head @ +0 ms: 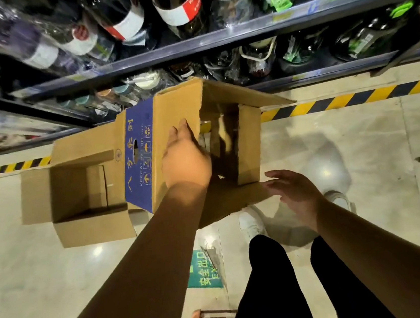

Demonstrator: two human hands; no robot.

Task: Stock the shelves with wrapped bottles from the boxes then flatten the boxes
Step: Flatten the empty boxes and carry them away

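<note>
Left hand [185,158] grips wall edge of blue-banded box [172,111], fingers hooked inside opening. Right hand [294,191] spread, fingertips just beside near flap. Box sits before bottle shelves [242,31], against second open box [77,193].

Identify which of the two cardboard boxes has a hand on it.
The box with the blue band, right of the plain box; the left hand holds its edge.

The box [174,126] is brown with a blue band and yellow characters; the floor tape [352,97] has yellow-black stripes; the floor sign [205,270] is green.
</note>
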